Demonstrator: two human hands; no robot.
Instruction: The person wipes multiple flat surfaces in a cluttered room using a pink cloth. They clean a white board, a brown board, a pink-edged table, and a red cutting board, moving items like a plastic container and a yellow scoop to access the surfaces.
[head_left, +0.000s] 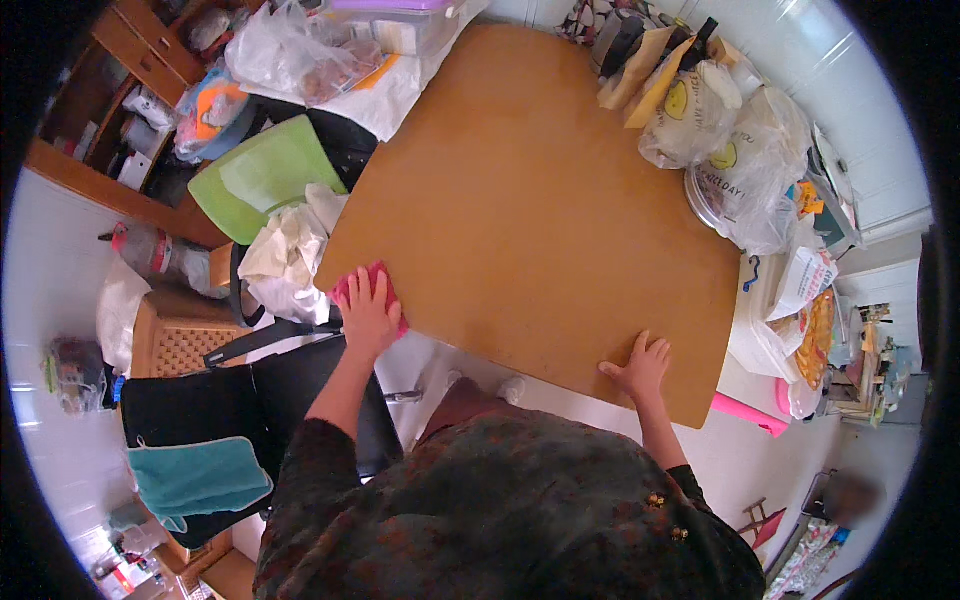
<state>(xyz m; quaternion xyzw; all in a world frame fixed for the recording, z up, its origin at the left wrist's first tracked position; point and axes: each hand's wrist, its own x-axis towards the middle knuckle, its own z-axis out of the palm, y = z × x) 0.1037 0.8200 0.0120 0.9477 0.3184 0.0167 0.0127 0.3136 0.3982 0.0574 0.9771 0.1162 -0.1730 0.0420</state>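
A wooden table (517, 202) with a smooth brown top lies before me. At its near left corner my left hand (367, 311) presses flat on a red cloth (395, 304), fingers pointing away from me. Part of the cloth is hidden beneath the palm, and some of it shows past the table's edge. Close to the near right edge, my right hand (645, 366) rests on the tabletop with its fingers and thumb spread, holding nothing.
Plastic bags (690, 120) and cardboard pieces (637, 71) line the far right side. A green chair back (262, 176) stands left of the table, near a cream cloth bag (285, 251). A teal towel (199, 480) drapes over a black chair (199, 405).
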